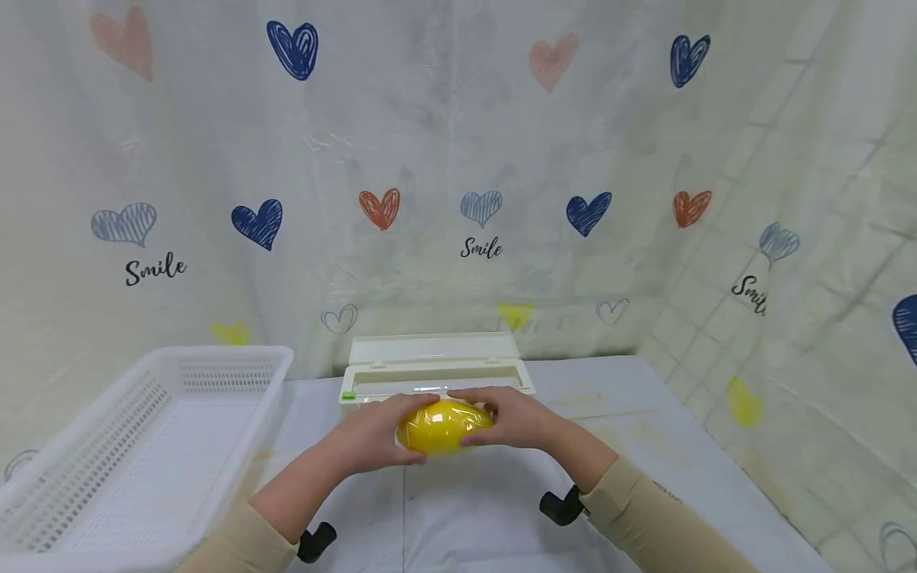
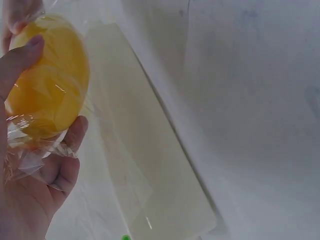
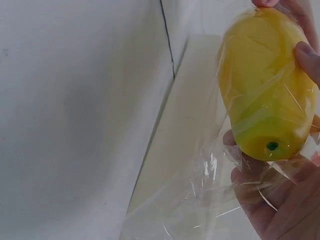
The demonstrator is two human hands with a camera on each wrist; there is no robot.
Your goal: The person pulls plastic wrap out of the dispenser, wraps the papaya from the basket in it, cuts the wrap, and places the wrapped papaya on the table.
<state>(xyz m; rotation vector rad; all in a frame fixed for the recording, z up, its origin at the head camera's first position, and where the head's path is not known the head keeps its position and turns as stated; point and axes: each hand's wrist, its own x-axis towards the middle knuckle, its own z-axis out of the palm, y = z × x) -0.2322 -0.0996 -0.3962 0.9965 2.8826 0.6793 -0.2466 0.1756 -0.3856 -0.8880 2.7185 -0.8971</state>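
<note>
A yellow mango-like fruit (image 1: 444, 428), wrapped in clear cling film, is held up between both hands. My left hand (image 1: 368, 434) grips its left end, with the thumb on the near face in the left wrist view. Around the right end curl the fingers of my right hand (image 1: 523, 418). Seen by the right wrist camera, the fruit (image 3: 265, 85) has a greenish end with a dark green spot. Loose cling film (image 3: 210, 170) trails from that end over the palm. Just behind the hands is a white cling film dispenser box (image 1: 433, 348), its lid raised.
To the left stands a large white perforated plastic basket (image 1: 275, 390). A small green piece (image 1: 349, 395) sits at the dispenser's left front corner. White sheeting covers the table (image 1: 609, 382), and a heart-printed curtain (image 1: 430, 143) hangs behind and along the right side.
</note>
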